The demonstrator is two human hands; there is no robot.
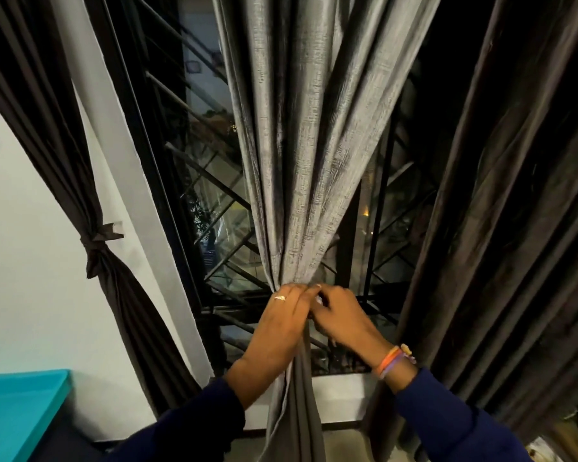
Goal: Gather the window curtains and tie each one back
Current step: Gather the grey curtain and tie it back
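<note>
Left of the grey curtain (pixel 301 161), the dark curtain (pixel 90 211) hangs already knotted. Left hand (pixel 281 318) clenched round the grey bundle's waist, its long axis running vertical; right hand (pixel 341 315) pinches there too, equally near, likely working the tie.

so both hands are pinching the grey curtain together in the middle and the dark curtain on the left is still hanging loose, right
Not quite. Both hands, left and right, do pinch the grey curtain together in the middle, but the dark curtain on the left is not loose: the head view shows it already gathered and knotted with a tie.
</note>
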